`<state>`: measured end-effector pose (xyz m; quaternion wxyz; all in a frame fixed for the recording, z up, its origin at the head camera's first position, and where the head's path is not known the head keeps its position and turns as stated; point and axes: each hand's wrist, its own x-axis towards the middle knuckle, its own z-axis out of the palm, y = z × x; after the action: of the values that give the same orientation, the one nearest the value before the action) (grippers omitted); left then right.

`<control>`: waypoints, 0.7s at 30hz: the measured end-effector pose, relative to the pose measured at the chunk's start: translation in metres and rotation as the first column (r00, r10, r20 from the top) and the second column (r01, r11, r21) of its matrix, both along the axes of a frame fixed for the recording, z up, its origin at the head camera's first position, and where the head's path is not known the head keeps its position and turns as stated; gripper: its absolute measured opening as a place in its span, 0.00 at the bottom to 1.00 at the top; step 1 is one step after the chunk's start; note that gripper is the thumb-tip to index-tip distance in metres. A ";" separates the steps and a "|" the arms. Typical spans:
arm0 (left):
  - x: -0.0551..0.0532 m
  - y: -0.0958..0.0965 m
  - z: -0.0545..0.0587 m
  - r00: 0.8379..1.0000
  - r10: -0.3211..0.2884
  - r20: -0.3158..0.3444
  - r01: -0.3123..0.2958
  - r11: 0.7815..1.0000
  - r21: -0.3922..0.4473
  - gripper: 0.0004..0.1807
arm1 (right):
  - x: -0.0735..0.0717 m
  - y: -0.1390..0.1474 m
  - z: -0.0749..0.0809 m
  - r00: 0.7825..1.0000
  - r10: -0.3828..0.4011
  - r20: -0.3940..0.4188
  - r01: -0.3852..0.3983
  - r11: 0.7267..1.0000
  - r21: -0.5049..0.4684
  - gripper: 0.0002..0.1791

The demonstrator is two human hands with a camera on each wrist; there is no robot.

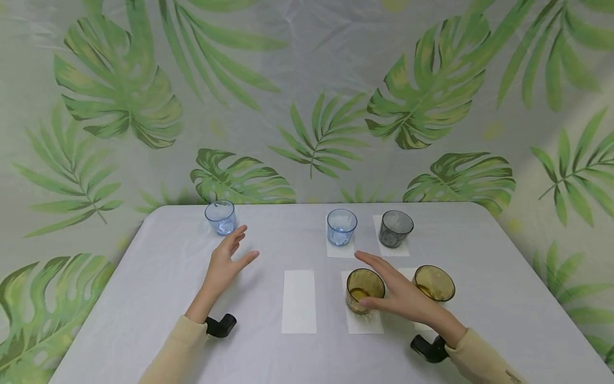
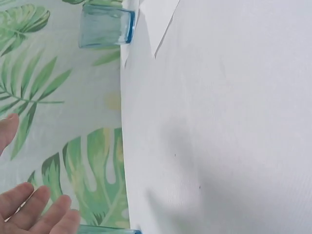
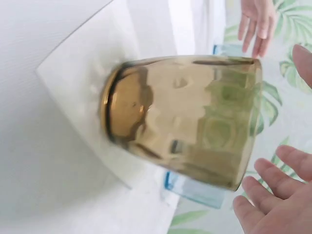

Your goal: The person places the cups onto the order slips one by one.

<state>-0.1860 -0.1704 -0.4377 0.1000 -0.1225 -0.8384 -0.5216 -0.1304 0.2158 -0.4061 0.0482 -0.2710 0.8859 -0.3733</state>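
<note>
An amber glass (image 1: 364, 280) stands upright on a white paper rectangle (image 1: 365, 324), right of the table's middle. My right hand (image 1: 405, 296) hovers around it with fingers spread; the right wrist view shows a gap between the fingertips (image 3: 243, 204) and the glass. At the back left, a light blue glass (image 1: 220, 217) stands on the tablecloth. Just in front of it, my left hand (image 1: 223, 269) is held in the air, thumb apart from the fingers, holding nothing. The left wrist view catches only the edge of a blue glass (image 2: 107, 229) below the fingers.
Another amber glass (image 1: 434, 282) stands behind my right wrist, partly over a paper. At the back right, a blue glass (image 1: 341, 226) and a grey glass (image 1: 396, 229) each stand on paper. A white paper rectangle (image 1: 299, 301) lies between my hands. Leaf-patterned cloth (image 1: 316, 133) hangs behind the table.
</note>
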 end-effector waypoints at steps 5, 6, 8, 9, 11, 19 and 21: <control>-0.003 -0.014 0.003 0.998 0.057 -0.025 -0.057 0.998 -0.011 0.37 | -0.002 -0.009 0.004 0.999 0.028 -0.017 -0.028 0.999 -0.025 0.46; -0.004 -0.016 0.003 0.997 0.071 -0.029 -0.072 0.997 -0.010 0.37 | -0.002 -0.011 0.004 0.999 0.035 -0.016 -0.035 0.999 -0.030 0.45; -0.006 -0.021 0.004 0.995 0.098 -0.033 -0.098 0.995 -0.001 0.36 | -0.003 -0.015 0.006 0.999 0.045 -0.008 -0.045 0.998 -0.034 0.45; -0.007 -0.024 0.004 0.993 0.110 -0.038 -0.110 0.994 0.004 0.36 | -0.003 -0.017 0.007 0.999 0.050 -0.007 -0.050 0.998 -0.036 0.44; -0.009 -0.029 0.004 0.989 0.136 -0.050 -0.135 0.991 0.016 0.36 | -0.003 -0.022 0.008 0.998 0.062 -0.009 -0.062 0.997 -0.040 0.44; -0.015 -0.040 0.005 0.975 0.207 -0.080 -0.207 0.978 0.016 0.36 | -0.001 -0.041 0.012 0.994 0.107 0.003 -0.106 0.992 -0.072 0.43; -0.017 -0.041 0.005 0.973 0.217 -0.079 -0.218 0.976 0.004 0.36 | 0.000 -0.046 0.012 0.994 0.112 0.001 -0.112 0.992 -0.065 0.42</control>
<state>-0.2029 -0.2118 -0.4329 0.1894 -0.0509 -0.8432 -0.5005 -0.1304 0.1703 -0.3939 0.0623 -0.3211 0.8565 -0.3993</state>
